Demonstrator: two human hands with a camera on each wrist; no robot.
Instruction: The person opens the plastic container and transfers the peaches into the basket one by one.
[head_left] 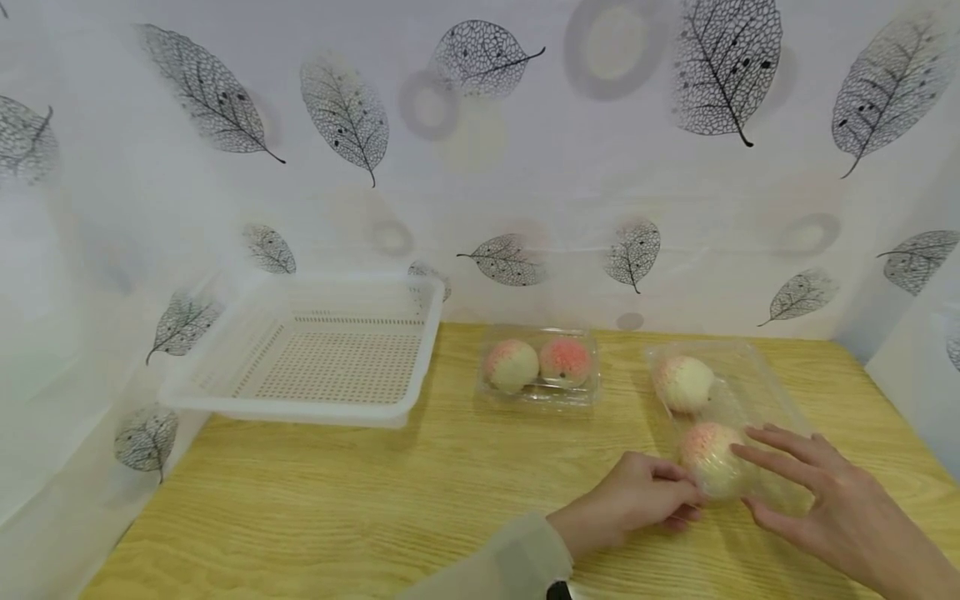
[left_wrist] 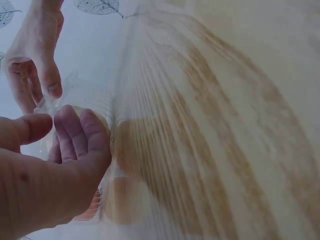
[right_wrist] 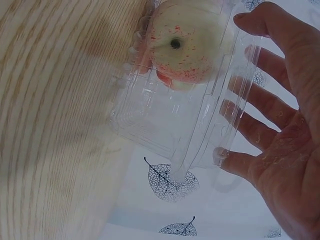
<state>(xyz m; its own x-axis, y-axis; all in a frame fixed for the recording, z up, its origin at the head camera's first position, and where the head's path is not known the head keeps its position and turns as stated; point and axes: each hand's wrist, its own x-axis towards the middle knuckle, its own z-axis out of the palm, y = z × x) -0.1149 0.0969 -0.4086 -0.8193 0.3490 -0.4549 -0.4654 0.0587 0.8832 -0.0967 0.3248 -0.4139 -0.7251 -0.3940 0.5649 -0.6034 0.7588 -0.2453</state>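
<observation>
The clear plastic box [head_left: 738, 392] is lying on the right part of the desk [head_left: 360, 500], with one end pointing to the far edge. Its long axis is running from the far edge toward the near edge, with a slight slant. A far peach [head_left: 684, 383] and a near peach [head_left: 712, 458] are sitting in a row along this axis, and clear plastic is extending beside them toward the right edge. The left hand [head_left: 643, 500] is resting with bent fingers at the box's near left corner; whether they are pinching it, I cannot tell. The right hand [head_left: 832, 492] is holding its fingers spread at the box's right side, some showing through the plastic. The second box [head_left: 540, 398] is lying at the middle of the far edge, its long axis running parallel to it, and is containing two more peaches [head_left: 566, 362]. The white basket [head_left: 300, 408] is occupying the far left corner.
</observation>
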